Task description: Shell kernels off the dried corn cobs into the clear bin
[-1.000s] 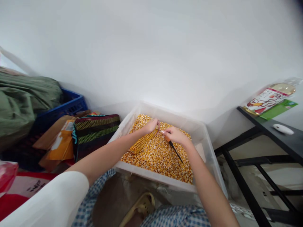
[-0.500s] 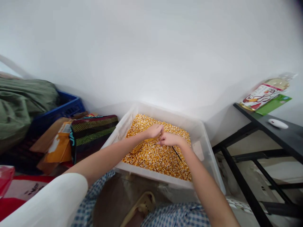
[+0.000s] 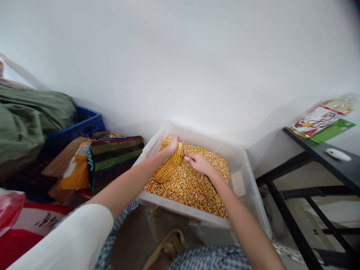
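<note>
My left hand (image 3: 173, 145) is closed around the upper end of a yellow corn cob (image 3: 178, 154), which tilts over the kernels. Just below it, another cob (image 3: 165, 171) appears to lie on the loose corn kernels (image 3: 194, 191). To the right of the held cob is my right hand (image 3: 197, 162), its fingers closed on a thin rod-like tool. The tool's light tip points at the cob, and a dark length (image 3: 211, 183) shows beside the wrist. Both hands are above a translucent plastic bin (image 3: 180, 207) holding the kernels.
A white wall rises behind the bin. On the left are a blue crate (image 3: 92, 120) with green cloth, a striped mesh bag (image 3: 118, 157) and a red package (image 3: 36, 225). At right, a black-framed table (image 3: 303, 144) carries a bottle (image 3: 320, 116) and a white object (image 3: 338, 154).
My hands have drawn apart. The left moved up and left, uncovering the cob; the right moved slightly right. The view has shifted a little.
</note>
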`<control>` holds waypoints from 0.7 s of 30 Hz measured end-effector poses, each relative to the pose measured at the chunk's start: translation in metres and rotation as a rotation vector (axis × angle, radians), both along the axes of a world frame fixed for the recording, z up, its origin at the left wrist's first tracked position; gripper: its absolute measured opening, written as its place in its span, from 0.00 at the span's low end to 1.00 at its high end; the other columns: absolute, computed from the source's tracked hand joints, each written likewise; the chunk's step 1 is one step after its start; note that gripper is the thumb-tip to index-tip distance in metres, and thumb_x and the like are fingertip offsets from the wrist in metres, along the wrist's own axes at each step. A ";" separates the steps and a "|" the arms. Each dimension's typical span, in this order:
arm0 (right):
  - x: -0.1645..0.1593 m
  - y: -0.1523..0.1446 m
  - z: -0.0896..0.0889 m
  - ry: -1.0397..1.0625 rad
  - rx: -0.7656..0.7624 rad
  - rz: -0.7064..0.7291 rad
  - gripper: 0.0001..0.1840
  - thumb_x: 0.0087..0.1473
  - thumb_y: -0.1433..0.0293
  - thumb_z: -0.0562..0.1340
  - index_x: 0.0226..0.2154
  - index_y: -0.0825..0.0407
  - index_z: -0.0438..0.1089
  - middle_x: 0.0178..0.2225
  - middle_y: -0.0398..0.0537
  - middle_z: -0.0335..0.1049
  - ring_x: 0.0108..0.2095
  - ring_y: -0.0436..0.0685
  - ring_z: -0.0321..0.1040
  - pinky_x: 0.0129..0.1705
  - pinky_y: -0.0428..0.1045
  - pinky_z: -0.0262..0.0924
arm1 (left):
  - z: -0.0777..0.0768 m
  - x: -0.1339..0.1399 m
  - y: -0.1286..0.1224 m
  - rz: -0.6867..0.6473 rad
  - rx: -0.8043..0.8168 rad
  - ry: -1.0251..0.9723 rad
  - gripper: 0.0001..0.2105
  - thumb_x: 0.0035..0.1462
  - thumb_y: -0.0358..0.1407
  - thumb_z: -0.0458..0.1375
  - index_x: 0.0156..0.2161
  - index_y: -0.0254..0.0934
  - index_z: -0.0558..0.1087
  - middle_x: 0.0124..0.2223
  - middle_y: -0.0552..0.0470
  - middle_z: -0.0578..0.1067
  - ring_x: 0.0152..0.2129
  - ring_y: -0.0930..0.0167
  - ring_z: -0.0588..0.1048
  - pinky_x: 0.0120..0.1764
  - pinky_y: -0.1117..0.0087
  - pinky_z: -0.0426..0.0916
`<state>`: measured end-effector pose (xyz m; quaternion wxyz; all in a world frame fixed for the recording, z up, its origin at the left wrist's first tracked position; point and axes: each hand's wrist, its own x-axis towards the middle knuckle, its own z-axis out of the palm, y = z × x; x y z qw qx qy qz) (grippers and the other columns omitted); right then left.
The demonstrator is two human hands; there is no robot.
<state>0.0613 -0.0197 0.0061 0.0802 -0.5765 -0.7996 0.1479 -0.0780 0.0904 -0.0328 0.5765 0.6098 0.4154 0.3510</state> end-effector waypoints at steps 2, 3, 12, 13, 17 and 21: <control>-0.002 0.000 -0.001 -0.015 -0.011 -0.004 0.21 0.58 0.63 0.49 0.25 0.56 0.70 0.22 0.46 0.68 0.22 0.47 0.54 0.26 0.44 0.42 | 0.000 0.000 0.000 0.009 -0.203 -0.135 0.27 0.54 0.43 0.32 0.30 0.33 0.72 0.16 0.47 0.69 0.14 0.66 0.68 0.25 0.64 0.64; -0.003 0.000 -0.002 -0.020 -0.008 -0.008 0.21 0.58 0.63 0.49 0.25 0.57 0.70 0.22 0.46 0.68 0.21 0.47 0.54 0.25 0.44 0.42 | 0.000 0.000 0.000 0.022 -0.268 -0.187 0.26 0.54 0.43 0.33 0.30 0.32 0.72 0.16 0.46 0.69 0.14 0.65 0.67 0.24 0.64 0.64; -0.004 -0.001 -0.001 -0.083 0.044 -0.028 0.22 0.59 0.62 0.48 0.27 0.56 0.72 0.26 0.50 0.72 0.24 0.49 0.57 0.28 0.45 0.43 | -0.004 -0.001 0.003 0.068 -0.344 -0.313 0.23 0.54 0.40 0.35 0.31 0.30 0.71 0.13 0.48 0.66 0.11 0.68 0.64 0.21 0.68 0.60; -0.004 -0.001 -0.001 -0.091 0.048 -0.029 0.22 0.59 0.62 0.48 0.28 0.56 0.72 0.27 0.50 0.72 0.24 0.49 0.58 0.28 0.45 0.44 | -0.002 -0.002 0.002 0.063 -0.336 -0.305 0.23 0.54 0.40 0.35 0.31 0.29 0.71 0.13 0.49 0.66 0.10 0.68 0.64 0.21 0.68 0.60; -0.004 -0.001 0.000 -0.118 0.065 -0.035 0.21 0.59 0.64 0.48 0.30 0.56 0.73 0.30 0.52 0.73 0.28 0.50 0.62 0.30 0.45 0.46 | 0.008 -0.003 -0.005 0.068 -0.305 -0.265 0.24 0.54 0.38 0.35 0.33 0.29 0.73 0.12 0.49 0.66 0.10 0.67 0.64 0.21 0.68 0.60; -0.007 -0.003 0.002 -0.149 0.058 -0.048 0.22 0.59 0.63 0.48 0.31 0.55 0.73 0.32 0.53 0.74 0.29 0.51 0.65 0.31 0.45 0.48 | 0.010 -0.001 -0.007 0.074 -0.323 -0.258 0.27 0.55 0.39 0.33 0.34 0.28 0.73 0.13 0.48 0.67 0.10 0.67 0.64 0.21 0.68 0.60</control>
